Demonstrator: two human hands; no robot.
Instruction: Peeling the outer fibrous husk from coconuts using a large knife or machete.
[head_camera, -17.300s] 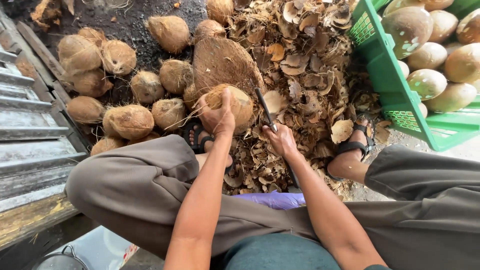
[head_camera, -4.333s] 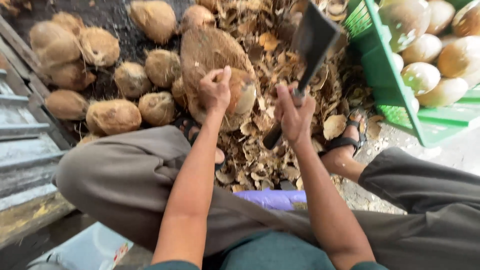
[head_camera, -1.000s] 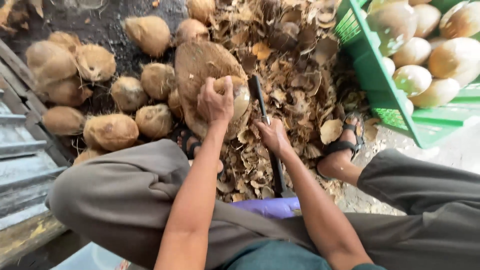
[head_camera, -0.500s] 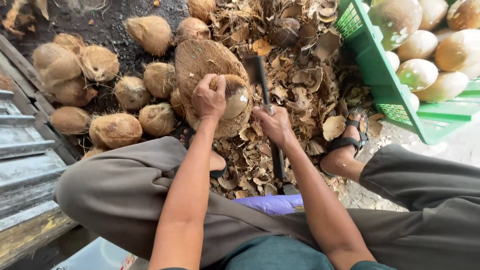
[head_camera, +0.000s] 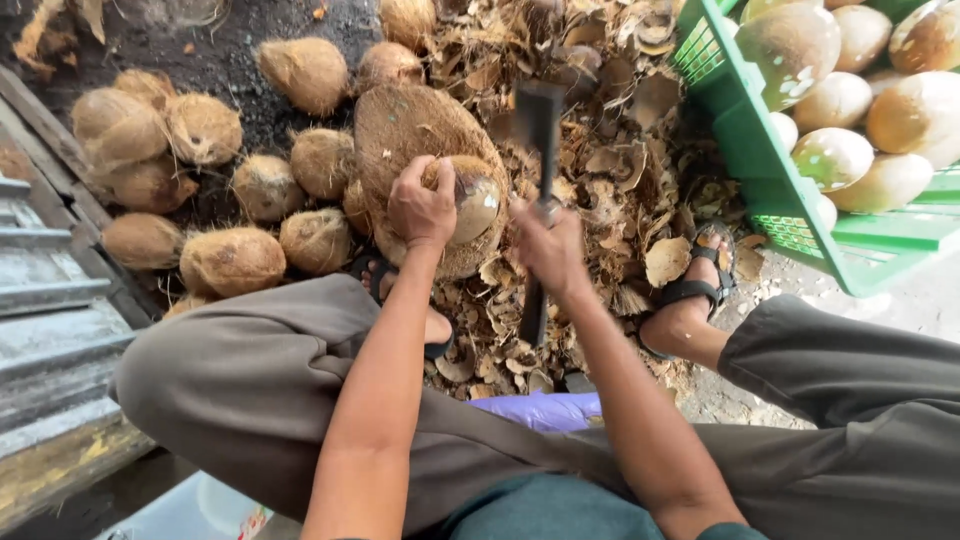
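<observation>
My left hand (head_camera: 422, 205) grips a partly husked coconut (head_camera: 474, 200) and holds it against a large round husk block (head_camera: 410, 130). My right hand (head_camera: 550, 248) is closed round the handle of a dark cleaver (head_camera: 538, 125), whose blade is raised just right of the coconut, blurred by motion. The handle's end sticks out below my fist.
Several brown husked coconuts (head_camera: 232, 258) lie in a heap at the left on dark ground. A green plastic crate (head_camera: 800, 190) at the right holds peeled pale coconuts (head_camera: 832, 158). Husk scraps (head_camera: 620, 150) cover the ground ahead. My sandalled foot (head_camera: 690, 300) rests near the crate.
The cleaver has lifted slightly and swung over the scraps beside the coconut. My left hand has turned the coconut a little on the block.
</observation>
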